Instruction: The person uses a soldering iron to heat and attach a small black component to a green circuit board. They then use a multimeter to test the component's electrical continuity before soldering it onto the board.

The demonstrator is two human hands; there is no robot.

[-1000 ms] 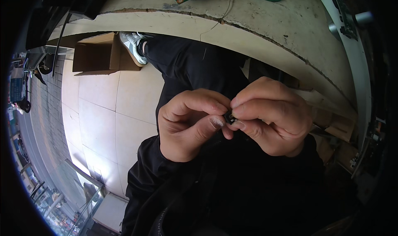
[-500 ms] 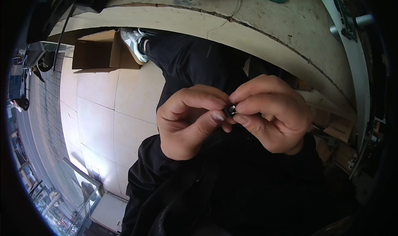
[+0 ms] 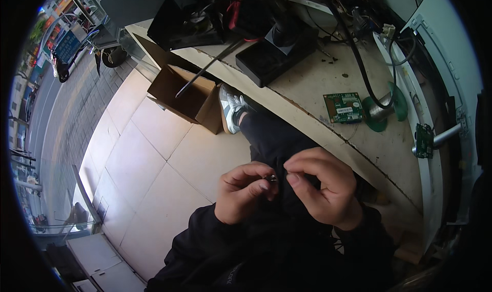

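Observation:
My left hand is closed in a pinch, with a small dark part showing a bit of bright metal between thumb and fingertips. To its right, a short gap away, is my right hand. Its thumb and forefinger tips nearly meet, and the other fingers curl behind them. Whether anything tiny sits between those tips is too small to make out. Both hands are held over my lap, in front of my dark trouser leg.
Beyond my hands runs a worn workbench, bearing a green circuit board, a green spool of solder wire and a black stand base. A thin rod juts over the edge above a cardboard box on the tiled floor.
My hands were together on the small dark part; now they are apart, with the part in my left hand. The view has turned, bringing more of the workbench into sight.

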